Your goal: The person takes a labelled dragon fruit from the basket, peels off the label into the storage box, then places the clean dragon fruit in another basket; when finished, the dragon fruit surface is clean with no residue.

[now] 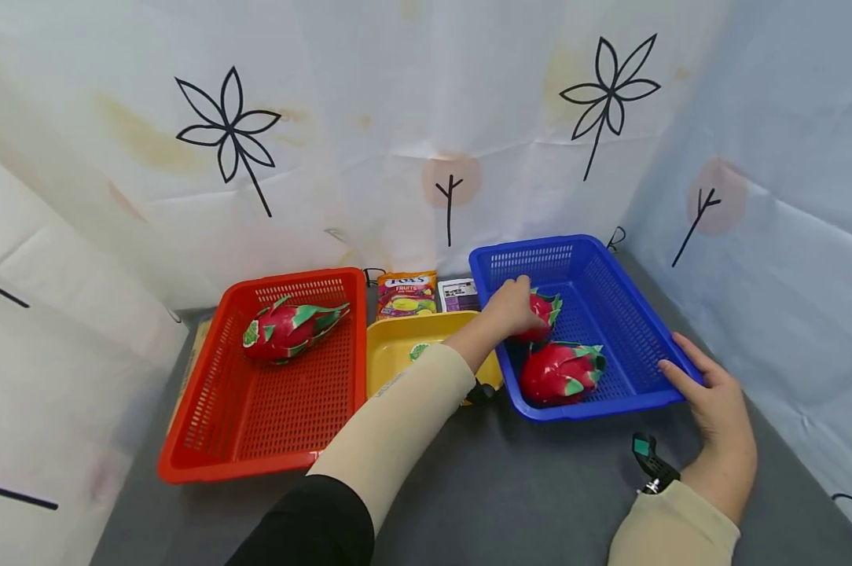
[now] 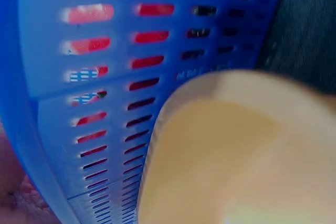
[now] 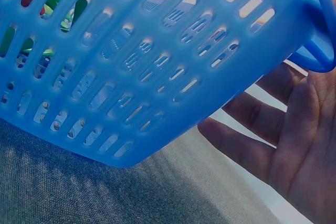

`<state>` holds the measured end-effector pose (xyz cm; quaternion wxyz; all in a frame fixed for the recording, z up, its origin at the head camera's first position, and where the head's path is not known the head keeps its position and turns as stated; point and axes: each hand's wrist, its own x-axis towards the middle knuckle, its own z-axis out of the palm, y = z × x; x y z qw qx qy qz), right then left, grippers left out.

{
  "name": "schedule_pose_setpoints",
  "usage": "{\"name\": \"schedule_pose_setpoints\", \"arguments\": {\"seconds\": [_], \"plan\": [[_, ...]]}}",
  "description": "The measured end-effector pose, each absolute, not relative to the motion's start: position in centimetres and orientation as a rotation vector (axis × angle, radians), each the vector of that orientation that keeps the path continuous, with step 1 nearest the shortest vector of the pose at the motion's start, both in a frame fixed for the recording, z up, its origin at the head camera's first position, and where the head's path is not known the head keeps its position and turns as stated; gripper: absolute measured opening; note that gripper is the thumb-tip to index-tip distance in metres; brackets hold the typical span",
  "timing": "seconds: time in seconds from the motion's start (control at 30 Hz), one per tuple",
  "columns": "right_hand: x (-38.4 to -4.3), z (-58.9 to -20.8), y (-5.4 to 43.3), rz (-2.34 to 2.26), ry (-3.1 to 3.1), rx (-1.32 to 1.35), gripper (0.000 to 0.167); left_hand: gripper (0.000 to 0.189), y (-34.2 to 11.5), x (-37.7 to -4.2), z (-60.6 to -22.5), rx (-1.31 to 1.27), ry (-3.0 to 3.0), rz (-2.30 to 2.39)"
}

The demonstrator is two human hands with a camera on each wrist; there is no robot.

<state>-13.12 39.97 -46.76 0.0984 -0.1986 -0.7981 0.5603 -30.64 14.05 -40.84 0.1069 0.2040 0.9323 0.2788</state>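
Note:
My left hand (image 1: 514, 308) reaches over the near left side of the blue basket (image 1: 627, 346) and grips a red dragon fruit (image 1: 548, 308) with green-tipped scales, partly covered by the fingers. Just in front of it, a second dragon fruit (image 1: 560, 373) lies in the same basket. At the basket's right corner, my right hand (image 1: 716, 413) holds the rim, thumb over the edge and fingers along the outside. The right wrist view shows those fingers (image 3: 247, 145) against the slotted wall. In the left wrist view, red shows through the basket's slots (image 2: 152, 38).
A red basket (image 1: 306, 409) on the left holds another dragon fruit (image 1: 291, 328). Between the baskets sits a yellow tray (image 1: 391, 346), partly hidden by my left forearm. Behind it are a Fox's sweets bag (image 1: 406, 295) and a purple-and-white packet (image 1: 459, 295). Patterned cloth walls surround the grey table.

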Motion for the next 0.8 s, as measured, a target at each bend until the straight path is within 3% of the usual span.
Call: {"name": "schedule_pose_setpoints", "arguments": {"seconds": [0.4,0.8], "plan": [[-13.0,-46.7,39.8,1.623,-2.388,-0.574,0.065,0.076,11.5,-28.4,-39.7,0.62,2.655,1.332],[-12.9,-46.2,39.8,1.577,-2.457,-0.558,0.066,0.077,6.7,-22.2,-36.4,0.818,2.621,1.575]]}}
